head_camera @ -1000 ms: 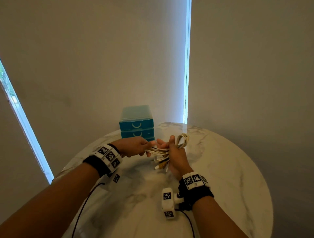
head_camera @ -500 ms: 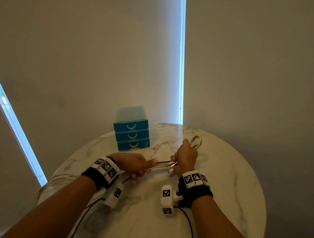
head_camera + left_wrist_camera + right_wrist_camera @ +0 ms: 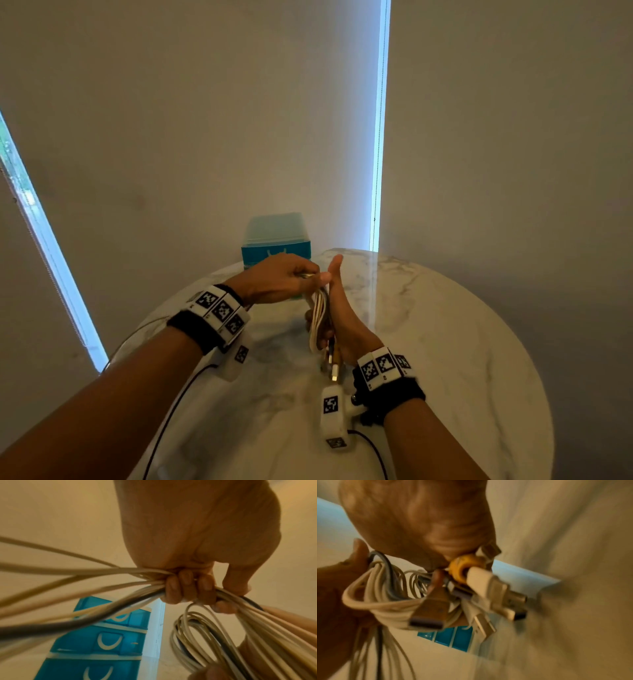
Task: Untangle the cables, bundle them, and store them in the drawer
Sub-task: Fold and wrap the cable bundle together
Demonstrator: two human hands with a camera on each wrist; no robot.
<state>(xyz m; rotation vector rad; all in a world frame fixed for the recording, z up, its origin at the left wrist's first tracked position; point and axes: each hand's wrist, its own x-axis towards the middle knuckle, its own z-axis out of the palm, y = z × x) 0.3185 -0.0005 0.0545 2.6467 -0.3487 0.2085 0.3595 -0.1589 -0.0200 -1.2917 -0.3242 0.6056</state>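
A bundle of white cables [image 3: 318,313] with one dark strand hangs between my two hands above the marble table [image 3: 445,342]. My left hand [image 3: 306,278] grips the strands from above, fingers [image 3: 188,588] curled round them, with loops [image 3: 190,635] below. My right hand [image 3: 327,330] holds the bundle against its palm, thumb pointing up. Several USB plugs [image 3: 428,609] and a yellow ring [image 3: 460,568] stick out near the right wrist, plugs [image 3: 334,368] pointing toward me. The teal drawer unit [image 3: 275,248] stands behind the hands, its drawers [image 3: 104,642] shut.
Blinds or wall panels rise right behind the round table; its edge [image 3: 534,377] curves off at right. Wrist camera modules [image 3: 332,416] and their black leads [image 3: 171,411] hang below both wrists, over the near part of the table.
The cables were stretched flat between my hands low over the table. Now both hands are raised and close together, the left folding the strands onto the right palm.
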